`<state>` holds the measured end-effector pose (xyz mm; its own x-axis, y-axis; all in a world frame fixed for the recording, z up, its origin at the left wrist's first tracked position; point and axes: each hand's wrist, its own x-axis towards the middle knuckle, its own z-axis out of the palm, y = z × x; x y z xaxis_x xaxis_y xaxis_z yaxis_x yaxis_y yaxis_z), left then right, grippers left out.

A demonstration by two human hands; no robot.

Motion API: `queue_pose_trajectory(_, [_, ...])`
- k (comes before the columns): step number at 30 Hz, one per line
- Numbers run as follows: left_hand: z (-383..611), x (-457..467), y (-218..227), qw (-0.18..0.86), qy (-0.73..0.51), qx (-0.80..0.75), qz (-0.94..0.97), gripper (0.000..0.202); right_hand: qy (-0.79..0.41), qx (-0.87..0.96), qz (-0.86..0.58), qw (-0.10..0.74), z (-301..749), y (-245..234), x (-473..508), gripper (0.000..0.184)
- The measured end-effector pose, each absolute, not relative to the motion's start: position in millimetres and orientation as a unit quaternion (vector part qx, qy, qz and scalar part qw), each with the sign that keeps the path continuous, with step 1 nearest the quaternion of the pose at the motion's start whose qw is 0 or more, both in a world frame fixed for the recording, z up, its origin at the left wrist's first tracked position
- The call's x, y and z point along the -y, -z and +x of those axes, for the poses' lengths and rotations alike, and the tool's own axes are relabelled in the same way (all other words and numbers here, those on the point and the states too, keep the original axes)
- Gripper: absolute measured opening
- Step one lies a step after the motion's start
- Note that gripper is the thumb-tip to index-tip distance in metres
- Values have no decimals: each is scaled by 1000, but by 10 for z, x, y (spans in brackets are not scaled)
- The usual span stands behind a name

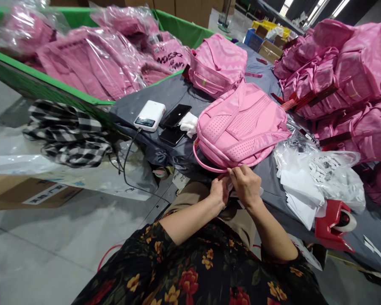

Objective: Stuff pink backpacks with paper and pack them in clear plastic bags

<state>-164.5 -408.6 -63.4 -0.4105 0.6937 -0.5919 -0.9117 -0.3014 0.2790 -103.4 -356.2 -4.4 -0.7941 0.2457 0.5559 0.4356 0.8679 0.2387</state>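
the pink backpack (241,131) lies padded side up on the desk (165,93); it looks light and soft, best held by its loop handle (206,163). at its edge, the right hand (246,186) pinches its fingers (233,171) together on a white tag (231,185); whether the left hand (219,190) grips it, i cannot tell.
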Motion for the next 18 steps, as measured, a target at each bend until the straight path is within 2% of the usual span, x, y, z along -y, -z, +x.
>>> queue_pose_trajectory(3, [-1678,4137,615,519,-780,-299,-182,19,184,930,-189,255,-1028,181,3642,36])
queue_pose_trajectory(7, [-1718,4161,622,526,-769,-316,-180,23,174,928,-180,275,-877,321,3680,14])
queue_pose_trajectory(13, [-1678,4188,658,502,-793,-327,-110,33,34,917,-218,331,-726,546,3725,38])
queue_pose_trajectory(18, [-1626,4091,741,453,-804,-376,-87,25,-17,901,-221,372,-701,560,3731,30])
